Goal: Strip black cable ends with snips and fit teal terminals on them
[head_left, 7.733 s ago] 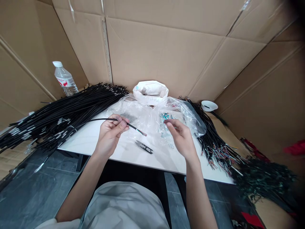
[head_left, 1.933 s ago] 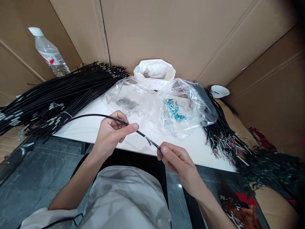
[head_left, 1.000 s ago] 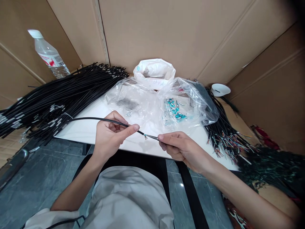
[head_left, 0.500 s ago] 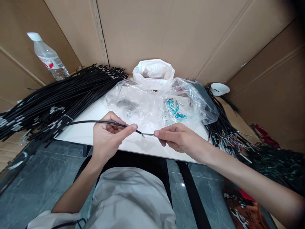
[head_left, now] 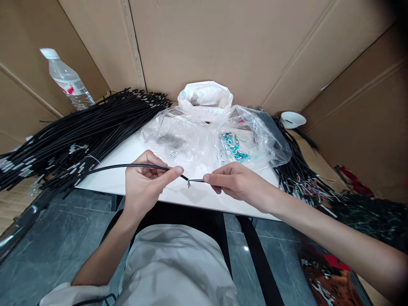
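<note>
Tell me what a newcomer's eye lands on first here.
First, the two hands at the table's near edge: the left hand pinches a black cable, the right hand grips its stripped tip. Then the big heap of black cables at left, and clear plastic bags mid-table.

Tall brown cardboard walls [head_left: 223, 46] rise beyond the fingers. A white tabletop [head_left: 127, 176] lies under them. Dark grey tiled floor [head_left: 47, 250] spreads below.

I can't make out what my right hand [head_left: 234, 187] pinches at the black cable's [head_left: 127, 165] stripped tip; it's too small. The cable bundle [head_left: 63, 136] runs off the left edge, and the clear bag's [head_left: 255, 136] contents blur
</note>
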### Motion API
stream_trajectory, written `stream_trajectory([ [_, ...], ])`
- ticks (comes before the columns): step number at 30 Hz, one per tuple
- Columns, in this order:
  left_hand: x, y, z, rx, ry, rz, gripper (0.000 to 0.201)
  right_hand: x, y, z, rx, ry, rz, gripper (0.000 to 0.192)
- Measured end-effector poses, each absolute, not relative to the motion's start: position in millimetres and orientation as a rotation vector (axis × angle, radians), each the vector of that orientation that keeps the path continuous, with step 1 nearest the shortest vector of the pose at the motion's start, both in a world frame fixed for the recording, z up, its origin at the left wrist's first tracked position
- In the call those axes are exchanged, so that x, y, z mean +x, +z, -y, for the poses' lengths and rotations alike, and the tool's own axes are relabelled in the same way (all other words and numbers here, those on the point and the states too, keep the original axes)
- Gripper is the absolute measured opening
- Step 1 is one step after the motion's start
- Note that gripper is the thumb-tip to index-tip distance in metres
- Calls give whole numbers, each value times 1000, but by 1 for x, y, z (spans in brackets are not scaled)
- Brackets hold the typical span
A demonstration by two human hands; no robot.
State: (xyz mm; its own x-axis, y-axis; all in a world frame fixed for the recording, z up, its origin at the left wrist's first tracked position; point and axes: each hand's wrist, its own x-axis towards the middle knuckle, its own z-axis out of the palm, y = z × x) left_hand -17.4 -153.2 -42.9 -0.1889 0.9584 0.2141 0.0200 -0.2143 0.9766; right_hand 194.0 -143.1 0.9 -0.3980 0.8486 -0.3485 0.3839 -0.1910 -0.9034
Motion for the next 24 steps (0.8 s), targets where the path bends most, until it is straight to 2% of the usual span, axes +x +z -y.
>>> stream_trajectory([
  [9, -19, -47, 150, 1233, 1515, -1190, 38, 198, 1, 140, -1413, 1637, 1686, 56],
  [12, -23, -52, 143, 1120, 1502, -1133, 39, 206, -6, 140, -1433, 1536, 1744, 55],
  [15, -27, -56, 136, 986, 1502, -1062, 44, 212, -27, 144, -1495, 1149, 1896, 50],
  [19, -29, -55, 135, 941, 1491, -998, 45, 212, -81, 148, -1784, 375, 2225, 39],
  [22, -29, -53, 137, 932, 1507, -958, 45, 209, -122, 145, -1741, -118, 2358, 35],
  [24, -28, -54, 139, 928, 1526, -943, 44, 209, -139, 141, -1652, -341, 2346, 33],
])
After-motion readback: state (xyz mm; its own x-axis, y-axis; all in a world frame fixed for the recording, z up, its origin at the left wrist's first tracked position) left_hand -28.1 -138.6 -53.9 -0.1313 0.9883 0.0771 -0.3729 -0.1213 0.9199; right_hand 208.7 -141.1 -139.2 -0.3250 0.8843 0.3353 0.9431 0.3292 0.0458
